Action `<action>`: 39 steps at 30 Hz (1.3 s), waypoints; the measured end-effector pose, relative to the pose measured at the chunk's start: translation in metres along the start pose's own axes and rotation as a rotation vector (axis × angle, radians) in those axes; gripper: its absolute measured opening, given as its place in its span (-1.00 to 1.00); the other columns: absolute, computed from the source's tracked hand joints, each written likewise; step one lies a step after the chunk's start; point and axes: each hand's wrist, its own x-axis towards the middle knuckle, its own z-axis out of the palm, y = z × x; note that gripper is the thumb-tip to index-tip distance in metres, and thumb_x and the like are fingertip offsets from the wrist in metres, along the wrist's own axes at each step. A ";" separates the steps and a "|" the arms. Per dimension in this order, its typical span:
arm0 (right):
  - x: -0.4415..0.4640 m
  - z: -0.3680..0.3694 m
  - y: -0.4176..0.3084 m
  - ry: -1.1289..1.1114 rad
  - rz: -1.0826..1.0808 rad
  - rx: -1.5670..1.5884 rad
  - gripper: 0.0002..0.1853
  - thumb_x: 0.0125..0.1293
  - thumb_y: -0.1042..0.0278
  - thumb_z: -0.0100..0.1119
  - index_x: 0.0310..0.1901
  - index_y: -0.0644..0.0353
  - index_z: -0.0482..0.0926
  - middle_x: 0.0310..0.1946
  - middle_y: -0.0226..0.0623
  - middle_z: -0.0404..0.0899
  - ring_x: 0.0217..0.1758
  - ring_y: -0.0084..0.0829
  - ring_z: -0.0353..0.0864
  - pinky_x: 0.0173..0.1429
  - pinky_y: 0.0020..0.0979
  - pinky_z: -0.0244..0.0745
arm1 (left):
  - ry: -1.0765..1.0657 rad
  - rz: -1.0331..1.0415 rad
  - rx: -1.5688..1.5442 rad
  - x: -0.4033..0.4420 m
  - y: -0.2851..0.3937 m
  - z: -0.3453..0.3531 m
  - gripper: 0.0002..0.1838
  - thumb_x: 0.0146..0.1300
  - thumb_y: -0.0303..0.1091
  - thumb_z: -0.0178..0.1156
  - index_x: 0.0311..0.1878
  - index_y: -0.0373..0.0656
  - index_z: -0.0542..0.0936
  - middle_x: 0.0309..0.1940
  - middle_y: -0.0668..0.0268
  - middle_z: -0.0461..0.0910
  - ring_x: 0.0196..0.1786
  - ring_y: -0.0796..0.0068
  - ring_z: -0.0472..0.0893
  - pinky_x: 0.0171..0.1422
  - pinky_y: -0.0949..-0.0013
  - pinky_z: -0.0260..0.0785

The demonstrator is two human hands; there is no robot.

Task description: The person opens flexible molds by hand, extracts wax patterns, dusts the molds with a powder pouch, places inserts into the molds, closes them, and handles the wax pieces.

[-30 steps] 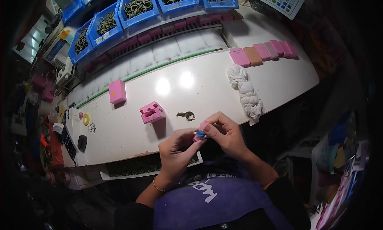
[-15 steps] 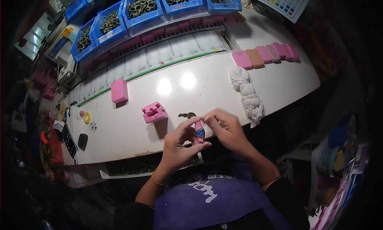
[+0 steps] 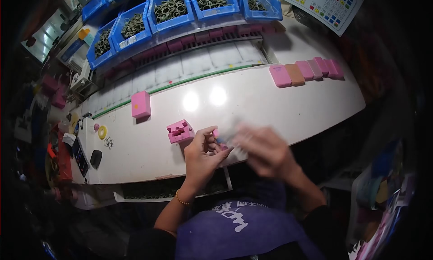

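My left hand (image 3: 204, 152) holds a small pink piece with a blue band (image 3: 218, 140) between thumb and fingers, above the table's front edge. Beside it, my right hand (image 3: 264, 149) is smeared by motion, its fingers unclear. A pale blur (image 3: 237, 127) shows at its fingertips; I cannot make out what it is. Left of my left hand stands a notched pink block (image 3: 180, 131) with a darker piece in its recess. The small dark metal piece is not visible now.
A plain pink block (image 3: 140, 104) stands farther left. Several pink and brown blocks (image 3: 295, 75) line the back right. Blue bins (image 3: 171, 20) of metal rings stand behind, a keypad device (image 3: 327, 9) at top right. An open drawer (image 3: 119, 197) lies below the table edge.
The twisted white cloth is gone from its place on the right of the table. My right hand has left the pink piece and blurred. My left hand still holds it. The view has shifted slightly.
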 end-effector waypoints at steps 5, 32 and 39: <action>-0.008 0.020 -0.001 -0.060 0.293 0.474 -0.46 0.16 0.61 0.23 0.25 0.19 0.53 0.21 -0.15 0.54 0.12 -0.24 0.60 0.20 -0.29 0.54 | 0.040 0.007 -0.373 -0.001 0.001 0.002 -0.39 0.11 -0.63 0.46 0.24 -0.37 0.46 -0.02 0.19 0.65 -0.05 0.52 0.65 0.08 0.47 0.55; 0.012 0.032 -0.003 0.010 0.119 -0.076 -0.24 -0.06 0.32 0.46 0.30 0.17 0.51 0.28 -0.29 0.49 0.30 -0.11 0.38 0.38 -0.09 0.26 | -0.257 -0.283 -0.610 -0.014 0.026 -0.011 -0.22 0.32 -0.44 0.37 0.56 -0.19 0.24 0.27 0.30 0.47 0.24 0.49 0.48 0.33 0.37 0.37; 0.014 0.033 -0.007 0.003 0.209 0.089 -0.36 -0.05 0.43 0.50 0.15 0.20 0.54 0.10 -0.17 0.54 0.18 -0.09 0.43 0.30 -0.15 0.35 | -0.050 0.215 0.188 -0.011 0.033 -0.046 -0.41 0.25 -0.38 0.41 0.35 -0.22 0.51 -0.06 0.19 0.66 -0.05 0.40 0.62 0.10 0.36 0.46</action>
